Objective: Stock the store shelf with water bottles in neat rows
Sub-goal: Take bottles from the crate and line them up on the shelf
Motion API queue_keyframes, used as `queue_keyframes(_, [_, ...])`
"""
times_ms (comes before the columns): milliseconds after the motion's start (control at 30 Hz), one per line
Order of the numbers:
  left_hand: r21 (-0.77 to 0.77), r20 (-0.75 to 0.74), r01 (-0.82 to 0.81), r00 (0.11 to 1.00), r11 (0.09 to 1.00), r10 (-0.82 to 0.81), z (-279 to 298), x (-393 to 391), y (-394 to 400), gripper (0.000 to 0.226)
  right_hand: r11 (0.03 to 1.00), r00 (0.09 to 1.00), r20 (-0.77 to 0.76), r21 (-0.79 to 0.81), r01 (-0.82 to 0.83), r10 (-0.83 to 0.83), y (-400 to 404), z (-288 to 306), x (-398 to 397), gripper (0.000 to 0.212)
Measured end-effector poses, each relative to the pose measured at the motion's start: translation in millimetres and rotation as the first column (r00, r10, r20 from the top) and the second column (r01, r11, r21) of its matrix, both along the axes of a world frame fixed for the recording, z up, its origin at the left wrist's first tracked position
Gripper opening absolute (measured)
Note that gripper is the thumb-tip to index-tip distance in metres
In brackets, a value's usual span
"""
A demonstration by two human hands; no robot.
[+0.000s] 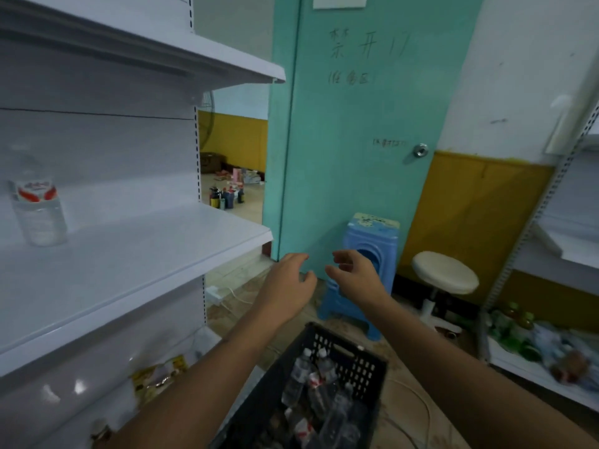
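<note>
Neither grip holds anything: the left hand and the right hand hang side by side in the air above the far end of the crate, fingers loosely curled and apart, with a small gap between the two hands.

Nearest, below the forearms, the black slotted crate sits on the floor, with clear water bottles lying jumbled inside, white caps and red-and-white labels showing. They look full, so each is probably fairly heavy for its size, and the thin plastic wall likely gives under a squeeze. The bare, ribbed plastic could be slick, so I would judge the labelled waist or the shoulder just under the cap the safest hold, one bottle to a hand, lifted clear of its neighbours, since they lie across one another.

To the left, the white shelf carries a single bottle standing upright near its back edge, towards the left end; the rest of the row is not yet set. A tall bottle tips easily, so it should be set down flat on its base.

Farther off stand a blue plastic stool and a round white stool before the teal door.
</note>
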State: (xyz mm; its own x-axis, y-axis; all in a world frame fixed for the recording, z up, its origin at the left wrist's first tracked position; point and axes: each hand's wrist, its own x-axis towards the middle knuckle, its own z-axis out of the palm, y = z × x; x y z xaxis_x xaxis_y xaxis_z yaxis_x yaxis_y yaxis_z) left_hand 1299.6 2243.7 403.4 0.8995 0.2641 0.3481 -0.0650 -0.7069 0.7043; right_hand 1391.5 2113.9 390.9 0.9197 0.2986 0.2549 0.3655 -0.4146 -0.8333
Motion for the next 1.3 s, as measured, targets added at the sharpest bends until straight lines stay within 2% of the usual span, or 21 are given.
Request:
queue_keyframes(233, [-0.018, -0.068, 0.007, 0.998, 1.0, -0.009, -54.5, 48.7, -13.4, 0.045, 0.999, 0.999, -0.051, -0.032, 0.009, -0.011, -24.6, -55.9, 38.3, 0.039])
queue_keyframes(533, [-0.146, -0.381, -0.004, 0.923, 0.989, -0.053, -180.3, 104.2, -26.7, 0.043, 0.996, 0.952, -0.302, -0.081, 0.032, -0.055, -41.8, -187.0, 82.4, 0.039])
queue_keyframes(667, [-0.197, -0.481, -0.026, 0.873, 0.98, -0.074, -239.3, 130.8, -34.1, 0.04, 0.994, 0.896, -0.438, -0.109, 0.028, -0.073, -47.5, -247.3, 105.2, 0.04])
queue_keyframes(800, [-0.246, -0.536, -0.061, 0.84, 0.967, -0.083, -293.9, 167.1, -37.9, 0.027, 0.989, 0.854, -0.506, -0.138, 0.053, -0.116, -47.6, -302.6, 144.8, 0.029])
queue_keyframes(867, [-0.273, -0.558, -0.077, 0.825, 0.959, -0.092, -324.5, 186.2, -41.0, 0.023, 0.982, 0.814, -0.556, -0.163, 0.094, -0.17, -46.3, -334.7, 163.3, 0.027])
queue_keyframes(967, [-0.305, -0.622, -0.066, 0.769, 0.95, -0.146, -377.7, 211.0, -49.3, 0.016, 0.961, 0.703, -0.656, -0.2, 0.189, -0.275, -41.7, -393.0, 181.2, 0.021])
queue_keyframes(1067, [-0.316, -0.66, -0.024, 0.724, 0.948, -0.201, -439.7, 234.6, -54.3, 0.024, 0.934, 0.608, -0.711, -0.23, 0.274, -0.354, -40.3, -455.3, 192.2, 0.011])
queue_keyframes(1167, [-0.313, -0.724, -0.04, 0.657, 0.949, -0.211, -494.0, 250.3, -56.5, 0.036, 0.89, 0.487, -0.758, -0.274, 0.366, -0.434, -42.8, -520.7, 196.2, 0.027])
queue_keyframes(1300, [-0.284, -0.775, -0.023, 0.594, 0.958, -0.216, -563.9, 259.3, -55.9, 0.038, 0.858, 0.445, -0.754, -0.306, 0.413, -0.484, -40.1, -593.7, 201.5, 0.036])
